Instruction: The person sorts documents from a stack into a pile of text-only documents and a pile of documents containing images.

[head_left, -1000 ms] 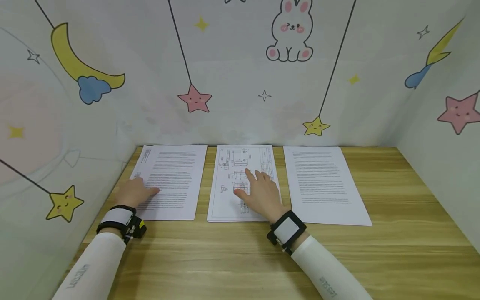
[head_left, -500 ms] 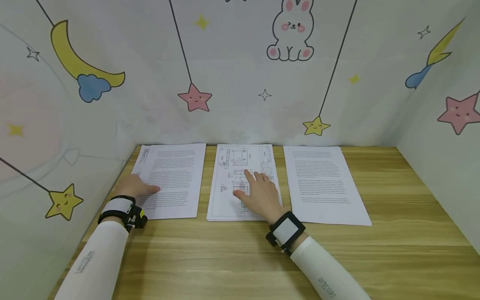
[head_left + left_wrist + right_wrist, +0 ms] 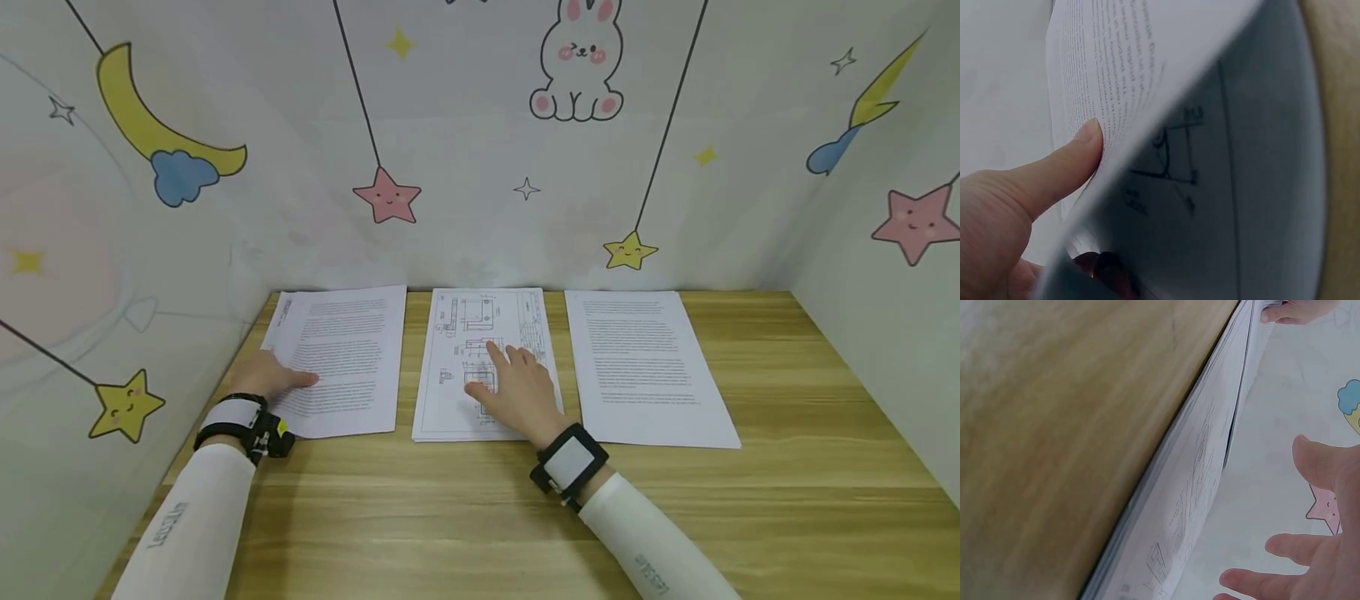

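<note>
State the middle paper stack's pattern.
The middle paper stack bears dark line drawings on white, clearest in the head view.

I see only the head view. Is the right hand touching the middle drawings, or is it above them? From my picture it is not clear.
Observer: In the right wrist view, pale wall shows between the fingertips of the right hand and the middle drawings, so I see no contact.
Operator: And the grip of the left hand? My view hides it.
Observer: In the left wrist view, fingers show in shadow under the left page, while the thumb lies on its printed side.
Operator: Is something drawn under that page?
Observer: Yes, a line drawing shows in the shade below it; whether on the back or on another sheet, I cannot tell.
</note>
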A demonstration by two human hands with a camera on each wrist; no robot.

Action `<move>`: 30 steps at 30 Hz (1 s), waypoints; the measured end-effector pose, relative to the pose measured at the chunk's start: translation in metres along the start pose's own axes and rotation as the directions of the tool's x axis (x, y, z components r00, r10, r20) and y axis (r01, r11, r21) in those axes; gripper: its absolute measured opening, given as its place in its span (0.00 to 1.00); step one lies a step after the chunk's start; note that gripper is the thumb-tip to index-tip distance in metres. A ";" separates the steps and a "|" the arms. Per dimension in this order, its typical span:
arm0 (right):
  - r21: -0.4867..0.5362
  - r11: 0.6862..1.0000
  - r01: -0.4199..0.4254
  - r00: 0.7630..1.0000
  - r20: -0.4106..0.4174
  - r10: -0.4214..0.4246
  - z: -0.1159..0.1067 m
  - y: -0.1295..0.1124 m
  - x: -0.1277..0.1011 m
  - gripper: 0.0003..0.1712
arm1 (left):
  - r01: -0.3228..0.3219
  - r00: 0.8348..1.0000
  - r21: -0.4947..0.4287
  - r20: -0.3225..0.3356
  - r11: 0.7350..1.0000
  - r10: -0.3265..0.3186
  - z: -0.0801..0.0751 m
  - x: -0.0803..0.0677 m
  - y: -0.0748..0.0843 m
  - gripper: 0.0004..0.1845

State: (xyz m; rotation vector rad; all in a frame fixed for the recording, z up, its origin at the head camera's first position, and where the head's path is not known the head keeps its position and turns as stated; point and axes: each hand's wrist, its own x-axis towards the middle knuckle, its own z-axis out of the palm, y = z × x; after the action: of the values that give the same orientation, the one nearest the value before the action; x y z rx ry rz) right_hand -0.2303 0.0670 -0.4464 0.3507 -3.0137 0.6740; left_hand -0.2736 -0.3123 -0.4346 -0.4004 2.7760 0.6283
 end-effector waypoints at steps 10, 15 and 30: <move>0.000 1.000 -0.004 1.000 0.019 0.004 0.003 0.001 0.000 0.45 | -0.004 0.998 -0.103 -0.064 0.995 -0.003 0.013 0.003 -0.011 0.43; -0.010 1.000 -0.001 1.000 0.020 0.002 0.004 0.002 0.000 0.44 | -0.030 0.996 -0.099 -0.084 0.995 0.022 0.012 0.003 -0.013 0.40; -0.022 1.000 -0.003 0.999 0.035 0.004 0.001 0.002 -0.001 0.41 | -0.056 0.997 -0.168 -0.069 0.984 0.044 0.001 -0.003 -0.001 0.35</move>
State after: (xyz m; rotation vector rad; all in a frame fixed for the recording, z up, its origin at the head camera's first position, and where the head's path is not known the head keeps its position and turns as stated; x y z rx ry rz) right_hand -0.2296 0.0688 -0.4487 0.3606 -3.0533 0.6407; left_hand -0.2699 -0.3121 -0.4348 -0.3934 2.8114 0.8834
